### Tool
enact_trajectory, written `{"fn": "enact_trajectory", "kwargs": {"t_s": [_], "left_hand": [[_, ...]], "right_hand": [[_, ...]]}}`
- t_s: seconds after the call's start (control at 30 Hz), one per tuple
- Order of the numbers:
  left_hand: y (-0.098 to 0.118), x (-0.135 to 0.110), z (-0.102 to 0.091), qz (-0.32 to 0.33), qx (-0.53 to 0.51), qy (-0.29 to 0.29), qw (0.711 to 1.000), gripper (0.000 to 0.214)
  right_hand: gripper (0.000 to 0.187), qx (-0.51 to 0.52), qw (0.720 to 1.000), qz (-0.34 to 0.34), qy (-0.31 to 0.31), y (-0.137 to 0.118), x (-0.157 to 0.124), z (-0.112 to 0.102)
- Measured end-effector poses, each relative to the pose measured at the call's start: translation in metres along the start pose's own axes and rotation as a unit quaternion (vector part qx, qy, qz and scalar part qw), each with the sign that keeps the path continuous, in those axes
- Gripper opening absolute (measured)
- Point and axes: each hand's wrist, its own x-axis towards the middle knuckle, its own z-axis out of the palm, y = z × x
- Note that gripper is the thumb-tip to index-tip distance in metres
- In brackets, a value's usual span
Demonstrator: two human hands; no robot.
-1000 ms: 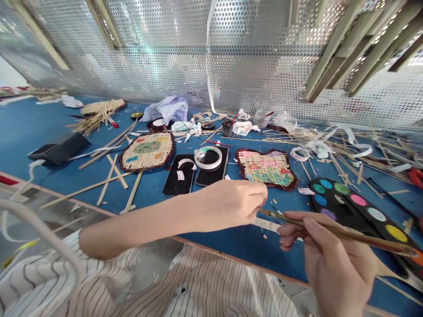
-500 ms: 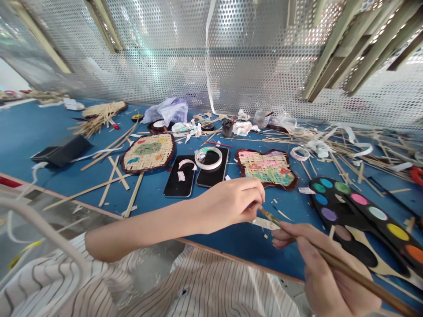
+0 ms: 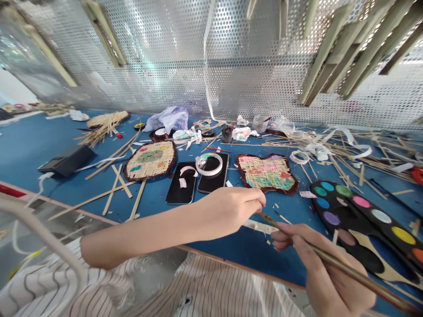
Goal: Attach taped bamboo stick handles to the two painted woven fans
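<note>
My right hand [image 3: 325, 264] grips a long paintbrush [image 3: 343, 265], its bristle end pointing left and its handle running off at lower right. At that bristle end are the pinched fingers of my left hand [image 3: 239, 207]; the fingertips are partly hidden behind the hand. Under the hands lies a pale flat strip [image 3: 259, 226] near the table edge. Just beyond is a woven panel [image 3: 267, 169] with a dark brown wavy border and pink, red and green paint. A black paint palette [image 3: 346, 207] with round coloured wells sits to the right of my right hand.
Two phones [image 3: 180, 193] lie left of centre, with a tape roll [image 3: 209, 164] on one. Another painted woven panel [image 3: 150, 160] lies farther left, near a black box [image 3: 68, 160]. Bamboo strips [image 3: 350, 152] clutter the back right, before a perforated metal screen [image 3: 165, 57].
The view has shifted slightly, so the table things sit a little lower. My left hand has moved slightly; its fingers stay by the brush tip. My right hand keeps its grip.
</note>
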Motion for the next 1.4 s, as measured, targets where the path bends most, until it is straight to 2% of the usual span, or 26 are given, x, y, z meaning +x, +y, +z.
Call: {"fn": "enact_trajectory", "kwargs": {"t_s": [0.13,0.27,0.43,0.63,0.8,0.93,1.0,1.1,1.2,1.3,1.4], "left_hand": [[-0.001,0.002,-0.003,0.038,0.054,-0.043,0.997,0.024],[-0.004,0.002,-0.009,0.056,0.040,-0.092,0.993,0.023],[-0.003,0.004,-0.012,0.068,0.059,-0.114,0.989,0.023],[0.001,0.006,-0.014,0.095,0.113,-0.100,0.984,0.025],[0.003,0.007,-0.012,0.122,0.161,-0.072,0.977,0.026],[0.006,0.006,-0.007,0.076,0.171,-0.008,0.982,0.030],[0.007,0.005,-0.006,0.051,0.150,0.023,0.987,0.027],[0.007,0.002,-0.003,0.013,0.087,0.055,0.995,0.017],[0.007,0.001,0.002,-0.042,-0.017,0.100,0.994,0.011],[0.007,0.000,0.005,-0.087,-0.137,0.133,0.978,0.010],[0.006,0.001,0.005,-0.125,-0.257,0.129,0.950,0.012]], "right_hand": [[0.020,0.000,1.000,-0.015,-0.005,-0.003,0.003,0.001],[0.019,0.014,1.000,-0.022,-0.017,-0.002,0.005,0.000],[0.018,0.020,0.999,-0.031,-0.031,0.002,0.004,-0.002],[0.019,-0.008,0.997,-0.053,-0.053,0.002,0.007,-0.008],[0.021,-0.039,0.987,-0.087,-0.126,0.003,0.009,-0.014],[0.023,-0.039,0.987,-0.123,-0.092,0.002,0.007,-0.008],[0.023,-0.042,0.985,-0.145,-0.085,0.002,0.006,-0.006],[0.025,-0.063,0.977,-0.173,-0.107,0.003,0.004,-0.009],[0.026,-0.074,0.978,-0.163,-0.108,0.002,0.002,-0.012],[0.025,-0.060,0.984,-0.127,-0.107,0.004,-0.001,-0.013],[0.022,-0.034,0.990,-0.114,-0.075,0.009,-0.004,-0.009]]}}
